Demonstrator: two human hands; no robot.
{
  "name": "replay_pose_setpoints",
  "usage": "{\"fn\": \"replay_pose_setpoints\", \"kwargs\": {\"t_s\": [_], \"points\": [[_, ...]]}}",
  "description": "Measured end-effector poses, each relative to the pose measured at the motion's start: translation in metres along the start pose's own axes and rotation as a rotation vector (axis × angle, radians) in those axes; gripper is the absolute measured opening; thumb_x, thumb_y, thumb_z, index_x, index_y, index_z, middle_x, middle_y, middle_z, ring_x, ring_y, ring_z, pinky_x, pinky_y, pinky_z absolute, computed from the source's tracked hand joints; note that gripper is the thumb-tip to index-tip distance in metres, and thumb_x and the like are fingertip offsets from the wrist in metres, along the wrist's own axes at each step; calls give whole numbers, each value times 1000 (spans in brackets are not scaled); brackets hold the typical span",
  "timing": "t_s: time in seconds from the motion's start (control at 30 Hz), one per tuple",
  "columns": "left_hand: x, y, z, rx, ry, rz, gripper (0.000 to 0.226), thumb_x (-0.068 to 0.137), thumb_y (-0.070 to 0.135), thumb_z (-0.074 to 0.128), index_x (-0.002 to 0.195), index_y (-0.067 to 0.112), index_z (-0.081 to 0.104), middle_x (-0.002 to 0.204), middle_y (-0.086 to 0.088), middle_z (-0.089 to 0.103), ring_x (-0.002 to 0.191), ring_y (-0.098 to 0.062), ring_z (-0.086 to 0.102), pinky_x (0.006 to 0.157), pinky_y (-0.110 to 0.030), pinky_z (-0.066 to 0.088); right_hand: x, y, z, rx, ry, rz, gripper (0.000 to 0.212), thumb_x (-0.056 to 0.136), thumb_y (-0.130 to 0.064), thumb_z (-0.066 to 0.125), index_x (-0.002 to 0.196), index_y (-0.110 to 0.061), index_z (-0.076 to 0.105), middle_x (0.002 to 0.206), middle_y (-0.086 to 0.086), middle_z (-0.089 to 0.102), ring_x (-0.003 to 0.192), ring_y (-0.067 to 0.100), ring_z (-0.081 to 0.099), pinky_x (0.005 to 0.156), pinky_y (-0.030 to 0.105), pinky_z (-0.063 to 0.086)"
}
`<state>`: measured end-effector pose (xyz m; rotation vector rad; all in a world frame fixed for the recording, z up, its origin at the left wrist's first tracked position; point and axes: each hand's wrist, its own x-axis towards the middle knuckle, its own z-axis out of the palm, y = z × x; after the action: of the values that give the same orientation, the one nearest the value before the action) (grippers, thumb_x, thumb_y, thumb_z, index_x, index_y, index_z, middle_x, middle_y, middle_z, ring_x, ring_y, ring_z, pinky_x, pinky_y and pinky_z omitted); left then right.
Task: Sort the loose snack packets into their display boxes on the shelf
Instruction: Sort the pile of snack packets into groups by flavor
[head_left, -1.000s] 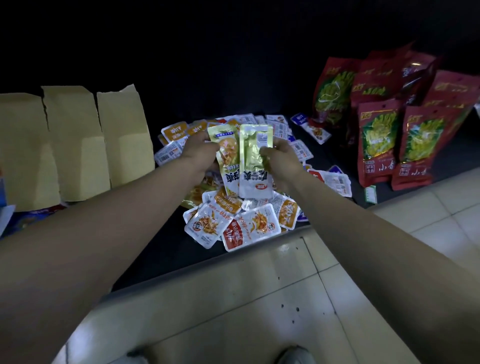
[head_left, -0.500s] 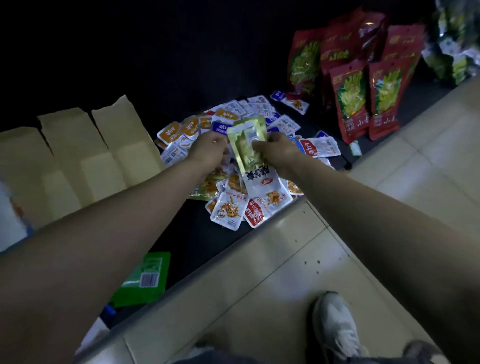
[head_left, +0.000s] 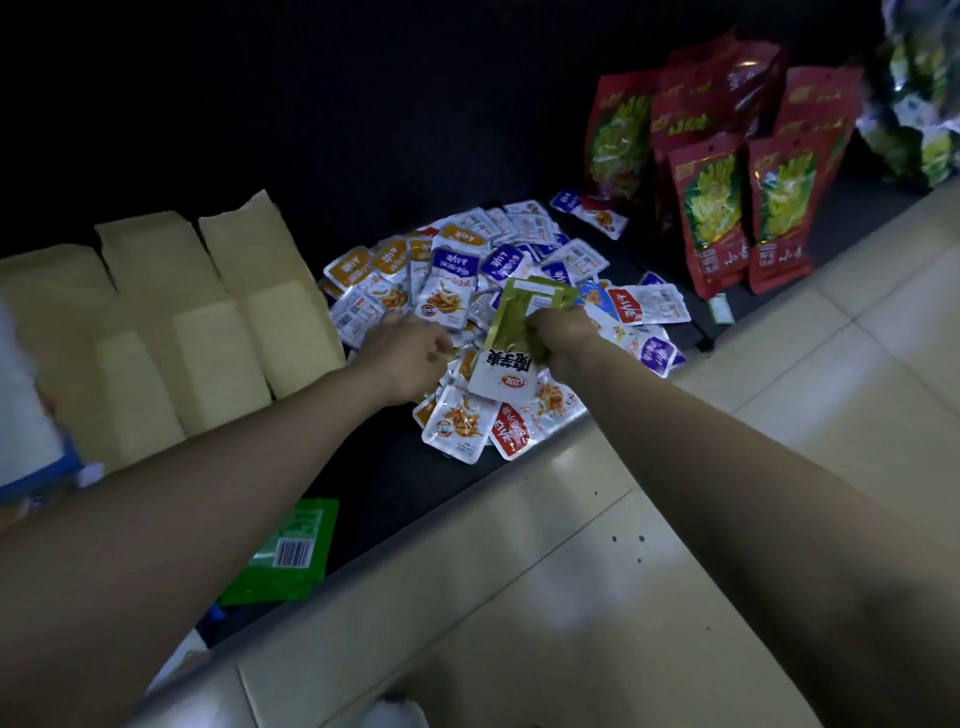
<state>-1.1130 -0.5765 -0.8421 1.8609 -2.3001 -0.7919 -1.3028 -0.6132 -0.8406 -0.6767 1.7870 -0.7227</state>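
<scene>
A heap of small loose snack packets (head_left: 457, 275), white with orange, purple and red labels, lies on the dark shelf. My right hand (head_left: 563, 338) grips a green-and-white packet (head_left: 511, 340) just above the front of the heap. My left hand (head_left: 410, 358) is down on the heap to the left of that packet and apart from it. Its fingertips curl into the packets and are hidden, so I cannot see whether they hold one. Pale cardboard display boxes (head_left: 223, 332) with raised flaps stand to the left of the heap.
Tall red snack bags (head_left: 711, 208) stand at the right rear, with green-and-white bags (head_left: 914, 104) beyond them. A flat green packet (head_left: 291, 551) lies on the shelf at lower left. The pale shelf lip (head_left: 545, 488) runs diagonally, with tiled floor (head_left: 831, 364) to the right.
My left hand has let go of the orange packet it held up and dropped onto the heap. My right hand now holds the green-and-white packet alone, lower and tilted. The view has swung left.
</scene>
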Motion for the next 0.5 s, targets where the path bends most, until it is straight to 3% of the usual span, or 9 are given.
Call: {"fn": "replay_pose_setpoints", "kwargs": {"t_s": [0.1, 0.2, 0.3, 0.37, 0.43, 0.5], "points": [[-17, -6, -9, 169, -23, -8, 33, 96, 30, 49, 127, 26, 57, 131, -8, 50, 132, -28, 31, 107, -37, 26, 9, 7, 9, -76, -59, -27, 50, 81, 1, 69, 127, -1, 47, 104, 23, 64, 74, 29, 63, 43, 28, 50], [-29, -16, -16, 372, -105, -47, 42, 96, 40, 48, 135, 24, 49, 142, -9, 43, 141, -27, 21, 115, -38, 11, 15, 9, 18, -133, -43, -131, 49, 82, 0, 70, 126, -4, 50, 112, 19, 63, 98, 33, 64, 66, 34, 53], [-35, -24, -17, 473, -195, -132, 51, 96, 44, 47, 142, 22, 40, 150, -8, 35, 145, -28, 15, 118, -45, 2, 10, 8, 18, -169, -77, -201, 41, 90, -8, 65, 125, -5, 46, 115, 16, 60, 103, 31, 60, 89, 44, 53], [-37, -28, -18, 520, -240, -171, 54, 95, 43, 47, 143, 20, 36, 149, -8, 37, 143, -27, 19, 118, -47, 6, 8, 9, 16, -184, -95, -226, 33, 94, -12, 61, 124, -5, 48, 103, 13, 64, 93, 28, 60, 82, 42, 52], [-38, -28, -20, 552, -247, -172, 54, 95, 43, 47, 143, 20, 37, 144, -8, 42, 139, -26, 25, 117, -46, 11, 7, 10, 13, -162, -127, -234, 25, 97, -14, 57, 119, -3, 51, 72, 6, 63, 70, 23, 54, 62, 32, 44], [-35, -26, -24, 474, -146, -148, 44, 97, 43, 46, 134, 20, 48, 133, -8, 52, 130, -27, 35, 110, -41, 24, 2, 10, 10, -117, -140, -239, 18, 98, -16, 55, 113, -7, 52, 64, 1, 56, 62, 17, 48, 57, 30, 40]]}}
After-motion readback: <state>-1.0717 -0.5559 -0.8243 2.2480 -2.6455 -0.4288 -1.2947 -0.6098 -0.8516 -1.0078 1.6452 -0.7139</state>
